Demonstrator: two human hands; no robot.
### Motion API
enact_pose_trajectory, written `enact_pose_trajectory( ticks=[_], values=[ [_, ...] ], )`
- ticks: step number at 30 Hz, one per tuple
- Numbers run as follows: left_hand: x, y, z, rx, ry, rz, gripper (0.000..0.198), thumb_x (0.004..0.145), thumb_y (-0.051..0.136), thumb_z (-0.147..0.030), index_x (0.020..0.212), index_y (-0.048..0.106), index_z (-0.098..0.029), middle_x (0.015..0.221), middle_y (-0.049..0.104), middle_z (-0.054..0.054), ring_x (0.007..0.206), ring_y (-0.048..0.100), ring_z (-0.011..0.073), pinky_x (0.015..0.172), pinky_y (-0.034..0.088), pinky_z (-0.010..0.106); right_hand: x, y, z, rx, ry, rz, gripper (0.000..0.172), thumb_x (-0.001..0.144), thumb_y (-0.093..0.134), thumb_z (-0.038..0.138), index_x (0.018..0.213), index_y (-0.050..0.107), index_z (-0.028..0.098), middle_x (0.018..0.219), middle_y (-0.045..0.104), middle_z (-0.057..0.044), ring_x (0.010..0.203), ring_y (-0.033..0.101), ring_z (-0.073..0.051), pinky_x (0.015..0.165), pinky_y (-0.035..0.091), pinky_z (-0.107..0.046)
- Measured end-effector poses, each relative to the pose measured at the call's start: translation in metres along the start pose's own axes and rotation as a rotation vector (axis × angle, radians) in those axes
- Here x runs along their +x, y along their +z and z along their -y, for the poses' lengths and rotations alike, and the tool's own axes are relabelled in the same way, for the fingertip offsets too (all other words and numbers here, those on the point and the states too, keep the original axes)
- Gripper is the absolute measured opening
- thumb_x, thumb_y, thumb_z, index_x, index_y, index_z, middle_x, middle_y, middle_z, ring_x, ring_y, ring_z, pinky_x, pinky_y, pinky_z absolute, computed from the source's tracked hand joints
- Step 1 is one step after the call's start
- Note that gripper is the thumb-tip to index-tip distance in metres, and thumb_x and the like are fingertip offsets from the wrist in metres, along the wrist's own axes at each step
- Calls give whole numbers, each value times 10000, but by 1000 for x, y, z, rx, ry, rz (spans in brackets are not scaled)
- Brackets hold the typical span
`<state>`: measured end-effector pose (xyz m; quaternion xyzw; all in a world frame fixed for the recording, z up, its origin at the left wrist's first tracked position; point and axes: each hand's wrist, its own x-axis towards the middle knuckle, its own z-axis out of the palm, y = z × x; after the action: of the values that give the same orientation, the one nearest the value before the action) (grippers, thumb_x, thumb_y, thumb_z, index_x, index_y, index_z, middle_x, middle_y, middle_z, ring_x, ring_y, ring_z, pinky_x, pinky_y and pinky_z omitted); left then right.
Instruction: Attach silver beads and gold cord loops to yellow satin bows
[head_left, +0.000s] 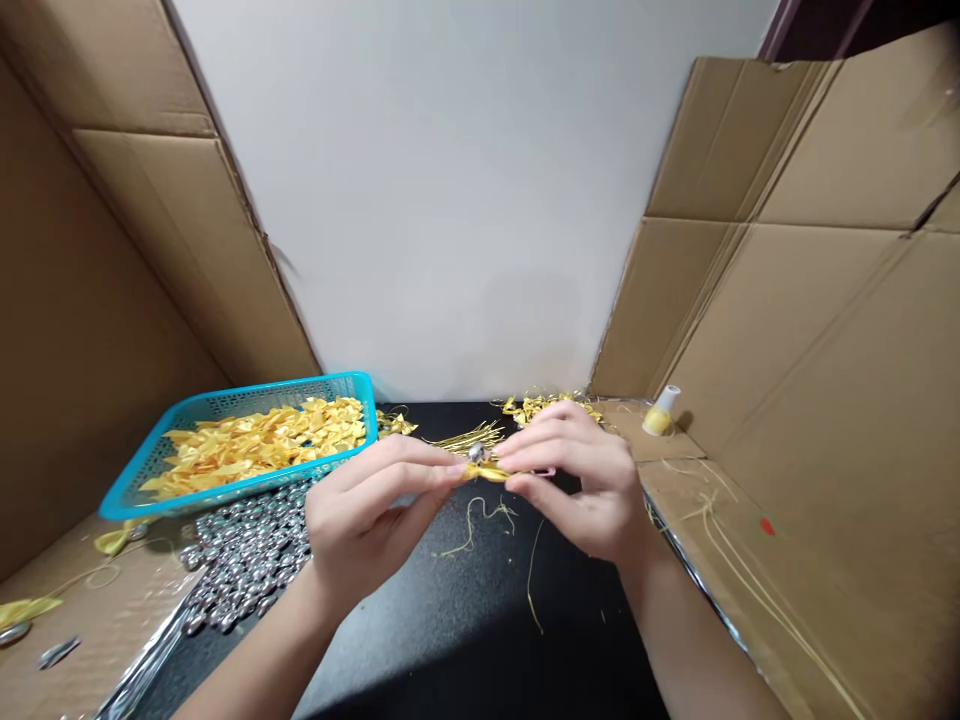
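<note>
Over the middle of the black table, a small yellow ribbon bow (489, 473) is pinched between my two hands. My left hand (379, 500) grips its left end with thumb and fingertips pressed together. On the other side, my right hand (581, 480) has its thumb below and fingers above the bow's right part. A round silver bead (478, 453) sits at the top of the bow, between the fingertips. A thin pink piece (547, 472) sticks out by my right hand; its kind is hidden by the fingers.
A blue basket (367, 405) of yellow bows (262, 445) stands at left, with many silver beads (251, 545) before it. Gold ties (472, 438) and finished-looking bows (551, 405) lie behind my hands. Loose thread (471, 520) lies in front; a thread spool (661, 412) stands right. Cardboard walls flank the table.
</note>
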<state>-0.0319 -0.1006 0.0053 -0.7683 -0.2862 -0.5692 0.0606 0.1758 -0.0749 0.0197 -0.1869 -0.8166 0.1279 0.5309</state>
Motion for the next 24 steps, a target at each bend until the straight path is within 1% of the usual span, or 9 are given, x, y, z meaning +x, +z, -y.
enact_pose_trajectory(
  ticks=[3,6,8,12,14,17,20,22,24],
  values=[
    [2,1,2,-34,0,94,197,811,653,-49,867,664,-238,857,748,17,749,704,155,642,561,273,2,1,-1,110,148,61,223,895,593,276,1106,665,265,943,746,-1,847,674,-149,814,519,-339],
    [3,3,5,28,6,127,153,822,643,-74,824,659,-226,827,737,20,716,693,147,630,555,259,3,10,-1,41,144,90,117,860,642,232,962,701,236,877,748,-3,793,671,-144,779,519,-319],
    [3,3,8,92,15,114,160,815,646,-59,805,646,-219,807,719,11,685,674,125,612,538,233,3,12,-3,-16,126,22,55,843,659,187,871,695,218,825,735,0,776,659,-139,752,514,-306],
    [6,-4,17,199,-16,64,174,805,661,-50,768,597,-207,779,682,-3,668,643,104,615,506,220,0,4,-12,-24,221,-211,72,861,623,171,880,671,222,858,699,-1,824,646,-134,767,516,-299],
    [8,-7,20,192,-45,42,161,812,657,-71,767,595,-213,770,678,-4,677,645,115,631,508,236,-1,-1,-16,44,306,-215,53,848,647,205,872,685,233,853,701,1,818,649,-138,766,522,-306],
    [9,-7,22,147,-96,58,123,828,636,-115,773,608,-221,794,706,10,709,670,141,656,531,266,-1,-2,-22,229,445,-125,80,800,709,260,877,716,238,830,726,-5,777,669,-146,740,545,-316],
    [7,-2,23,125,-194,71,94,838,626,-162,759,610,-211,845,737,33,745,695,163,672,549,281,-2,6,-33,365,556,-14,223,774,732,303,982,704,226,831,732,-16,756,685,-150,693,564,-306],
    [4,2,25,92,-270,47,86,844,624,-184,760,615,-199,854,744,45,760,702,168,673,559,278,-7,17,-47,285,595,124,249,788,715,298,1015,679,203,837,728,-20,762,689,-147,685,559,-292],
    [3,4,27,59,-328,35,69,849,625,-200,781,634,-191,837,742,47,744,697,162,665,563,269,-16,33,-65,64,587,310,103,813,678,238,897,685,178,845,724,-22,770,681,-133,700,541,-272]
  ],
)
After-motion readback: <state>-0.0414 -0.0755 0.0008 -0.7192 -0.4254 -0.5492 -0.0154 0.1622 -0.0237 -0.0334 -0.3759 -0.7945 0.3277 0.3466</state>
